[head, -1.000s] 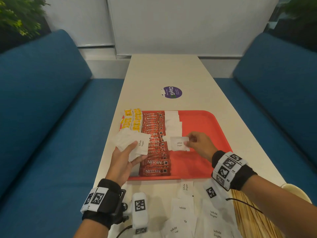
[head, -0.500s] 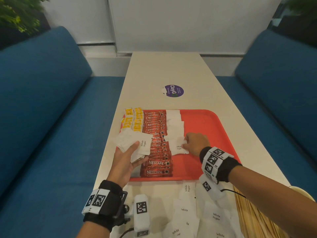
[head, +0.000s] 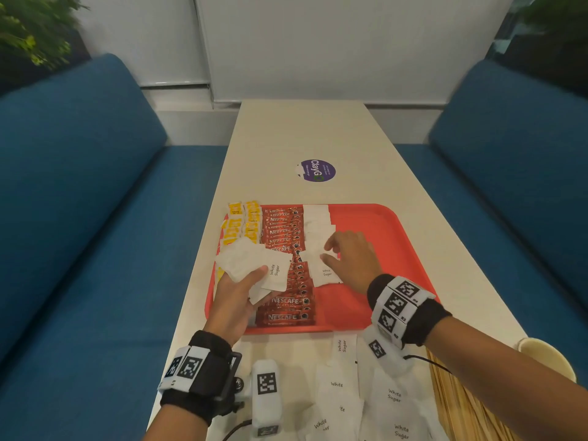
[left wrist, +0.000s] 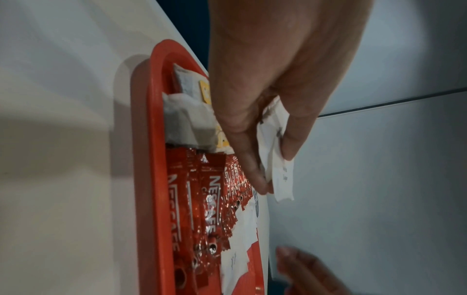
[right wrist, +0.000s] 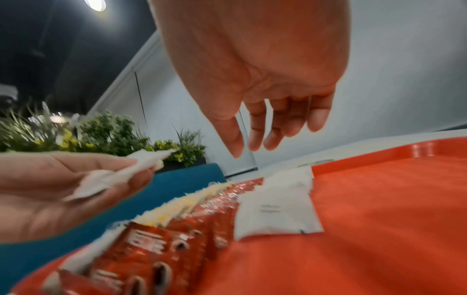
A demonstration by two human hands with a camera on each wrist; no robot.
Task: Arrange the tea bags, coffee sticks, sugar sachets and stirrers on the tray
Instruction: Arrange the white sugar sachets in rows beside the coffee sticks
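Observation:
A red tray [head: 397, 249] holds a left column of yellow tea bags [head: 237, 224], a column of red coffee sticks [head: 286, 268] and a column of white sugar sachets [head: 316, 227]. My left hand [head: 251, 276] hovers over the tray's left side and grips a fanned stack of sugar sachets [head: 254, 264]; the left wrist view shows that stack [left wrist: 276, 169] pinched between thumb and fingers. My right hand [head: 331, 253] hangs with loose, empty fingers [right wrist: 255, 137] just above the nearest laid sachet [head: 327, 273], which the right wrist view shows as a sachet [right wrist: 275, 215] lying flat.
Several loose sugar sachets [head: 337, 386] lie on the table in front of the tray. Wooden stirrers [head: 461, 409] lie at the near right beside a paper cup [head: 547, 358]. A purple sticker [head: 316, 170] is beyond the tray. Blue sofas flank the narrow table.
My right hand carried one sugar sachet down onto the tray's white column, let it go and lifted its fingers off. My left hand kept its stack almost still.

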